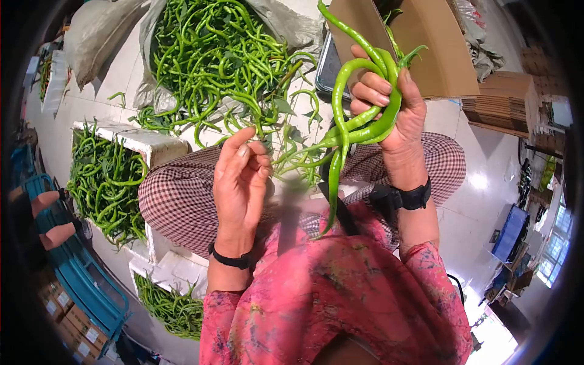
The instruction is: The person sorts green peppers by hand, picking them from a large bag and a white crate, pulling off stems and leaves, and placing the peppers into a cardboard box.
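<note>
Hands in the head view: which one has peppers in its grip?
The right hand, beside the cardboard box: it holds long green peppers, whereas the left hand shows none.

Bright, glare on floor [474,188] — dark bowed edges, centre seemingly smudged

Sack [292,30] and carton [435,55] cropped at top
Right grip [406,125] partly hides its peppers [372,131]; the central blur [295,191] is unclear.

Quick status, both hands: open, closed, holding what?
Left hand: half open, loosely curled, nothing visibly held.
Right hand: closed around several long green peppers.
</note>
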Action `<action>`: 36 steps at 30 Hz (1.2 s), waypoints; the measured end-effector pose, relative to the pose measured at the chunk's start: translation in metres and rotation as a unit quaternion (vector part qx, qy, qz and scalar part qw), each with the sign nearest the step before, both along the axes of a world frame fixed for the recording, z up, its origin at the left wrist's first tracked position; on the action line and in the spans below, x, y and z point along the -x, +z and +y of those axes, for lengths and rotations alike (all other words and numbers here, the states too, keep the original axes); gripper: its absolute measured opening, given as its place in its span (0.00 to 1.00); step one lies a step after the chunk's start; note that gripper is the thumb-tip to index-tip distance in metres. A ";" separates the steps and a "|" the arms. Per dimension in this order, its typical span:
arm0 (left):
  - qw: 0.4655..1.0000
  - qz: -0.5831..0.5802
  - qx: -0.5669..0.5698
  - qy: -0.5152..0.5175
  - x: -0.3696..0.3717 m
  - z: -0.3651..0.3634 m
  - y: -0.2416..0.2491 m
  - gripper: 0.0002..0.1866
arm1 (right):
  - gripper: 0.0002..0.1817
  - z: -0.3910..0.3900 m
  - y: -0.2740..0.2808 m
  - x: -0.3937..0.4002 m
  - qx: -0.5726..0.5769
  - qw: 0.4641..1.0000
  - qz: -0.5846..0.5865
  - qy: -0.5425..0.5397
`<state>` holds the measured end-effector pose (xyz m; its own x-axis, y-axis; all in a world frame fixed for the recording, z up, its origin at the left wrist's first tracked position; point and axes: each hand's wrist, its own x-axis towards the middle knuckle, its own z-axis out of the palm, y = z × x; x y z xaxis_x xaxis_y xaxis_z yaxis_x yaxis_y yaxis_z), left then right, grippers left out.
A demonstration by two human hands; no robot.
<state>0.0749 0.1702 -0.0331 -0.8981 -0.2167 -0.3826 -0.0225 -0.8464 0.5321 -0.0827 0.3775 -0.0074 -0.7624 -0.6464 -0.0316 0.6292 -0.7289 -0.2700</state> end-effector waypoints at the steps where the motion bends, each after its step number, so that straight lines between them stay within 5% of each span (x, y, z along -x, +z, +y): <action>1: 1.000 -0.004 0.000 0.001 0.000 -0.001 -0.003 0.15 | 0.37 0.001 0.005 0.002 -0.001 1.000 0.001 -0.001; 7: 0.988 -0.075 0.099 -0.090 0.008 0.020 0.010 0.18 | 0.37 0.014 0.024 0.017 0.033 0.999 0.030 -0.026; 15: 0.982 -0.086 0.067 -0.156 0.008 0.035 0.013 0.16 | 0.38 0.046 0.073 0.043 0.021 0.994 0.078 -0.071; 21: 0.990 -0.038 0.068 -0.117 -0.003 0.010 0.046 0.15 | 0.36 0.106 0.139 0.102 -0.084 0.968 0.206 -0.120; 25: 0.990 -0.019 0.127 -0.051 -0.013 -0.021 0.081 0.16 | 0.35 0.140 0.119 0.157 -0.241 0.937 0.241 -0.081; 27: 0.989 0.018 0.146 -0.037 -0.019 -0.050 0.089 0.17 | 0.29 0.147 0.090 0.172 -0.483 0.842 0.217 -0.104; 29: 0.980 -0.028 0.195 0.024 -0.021 -0.077 0.096 0.17 | 0.33 0.138 0.058 0.175 -0.599 0.752 0.276 -0.013; 31: 0.973 0.008 0.232 0.001 -0.021 -0.114 0.089 0.18 | 0.39 0.134 0.040 0.167 -0.785 0.526 0.324 0.039; 35: 0.980 -0.040 0.192 0.027 -0.020 -0.159 0.044 0.20 | 0.34 0.113 0.034 0.160 -0.782 0.493 0.364 0.113; 36: 0.961 -0.126 0.242 0.051 -0.013 -0.157 0.032 0.20 | 0.31 0.112 0.033 0.160 -0.786 0.473 0.382 0.109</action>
